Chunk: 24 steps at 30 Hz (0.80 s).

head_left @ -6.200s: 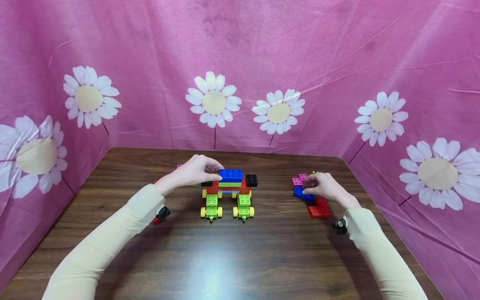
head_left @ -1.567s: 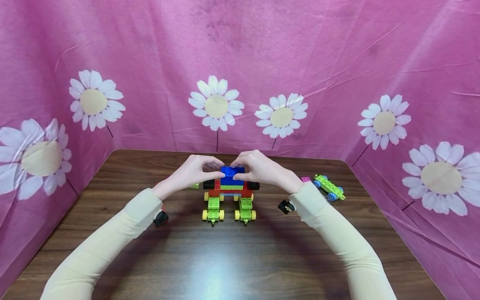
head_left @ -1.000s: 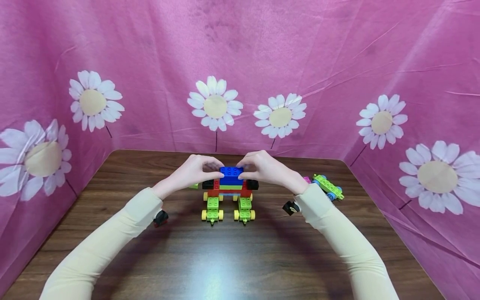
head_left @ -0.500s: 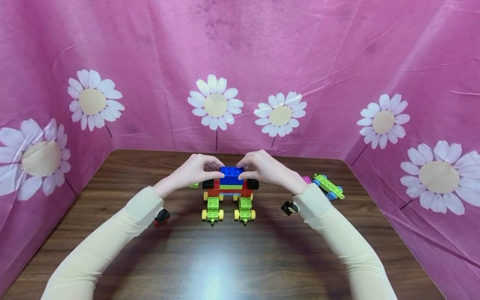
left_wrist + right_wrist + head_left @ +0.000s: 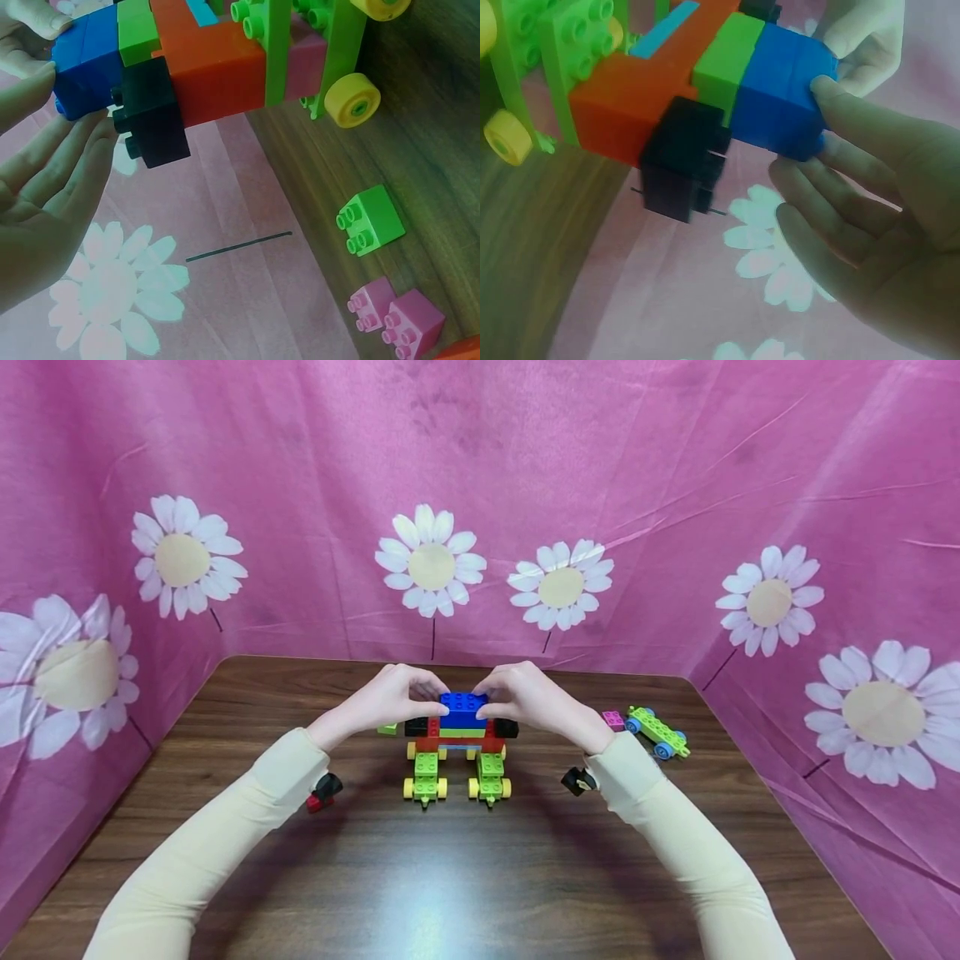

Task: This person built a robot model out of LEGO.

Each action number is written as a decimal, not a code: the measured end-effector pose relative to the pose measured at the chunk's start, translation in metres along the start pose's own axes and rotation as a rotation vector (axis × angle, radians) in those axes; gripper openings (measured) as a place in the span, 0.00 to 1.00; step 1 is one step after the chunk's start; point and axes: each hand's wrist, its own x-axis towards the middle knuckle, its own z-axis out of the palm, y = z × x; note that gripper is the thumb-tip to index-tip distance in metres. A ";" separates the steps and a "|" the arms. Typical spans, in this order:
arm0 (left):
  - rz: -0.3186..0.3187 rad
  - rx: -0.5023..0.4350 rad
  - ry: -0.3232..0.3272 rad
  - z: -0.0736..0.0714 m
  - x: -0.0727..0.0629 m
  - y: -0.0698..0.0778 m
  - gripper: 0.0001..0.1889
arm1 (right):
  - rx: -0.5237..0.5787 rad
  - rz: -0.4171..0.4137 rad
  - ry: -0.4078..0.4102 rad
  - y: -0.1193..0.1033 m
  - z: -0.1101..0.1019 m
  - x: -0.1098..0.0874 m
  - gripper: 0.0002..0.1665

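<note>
A toy of building bricks stands mid-table, with two stacked blue bricks (image 5: 462, 710) on top of a lime green layer (image 5: 724, 64). My left hand (image 5: 397, 693) pinches the blue stack at its left end, thumb on the near side. From the other end my right hand (image 5: 528, 697) pinches the same stack. Beneath are red bricks (image 5: 217, 71), with a black brick (image 5: 155, 112) jutting out at each side. Lime green wheeled bases (image 5: 426, 781) with yellow wheels (image 5: 352, 100) carry the toy. Between the two blue bricks a seam shows in the wrist views.
To the right lie a pink brick (image 5: 613, 720) and a lime green car base (image 5: 657, 732) with blue wheels. A red brick (image 5: 320, 803) lies by my left wrist. The left wrist view shows a loose green brick (image 5: 375, 220) and pink bricks (image 5: 412, 322). A flowered pink cloth surrounds the table.
Since the earliest frame my right hand has come from the right-hand bricks to the toy, and a second blue brick now tops the first. Over the last second both hands stay nearly still.
</note>
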 end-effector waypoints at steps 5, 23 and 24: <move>0.007 0.013 -0.006 -0.001 0.000 0.001 0.15 | 0.032 0.009 0.024 0.003 0.003 -0.002 0.18; -0.007 -0.001 -0.018 0.000 0.000 0.002 0.15 | 0.014 0.019 -0.020 0.002 0.000 0.000 0.21; -0.002 0.004 -0.018 0.000 0.000 0.002 0.15 | 0.013 0.026 -0.022 0.002 0.000 0.000 0.21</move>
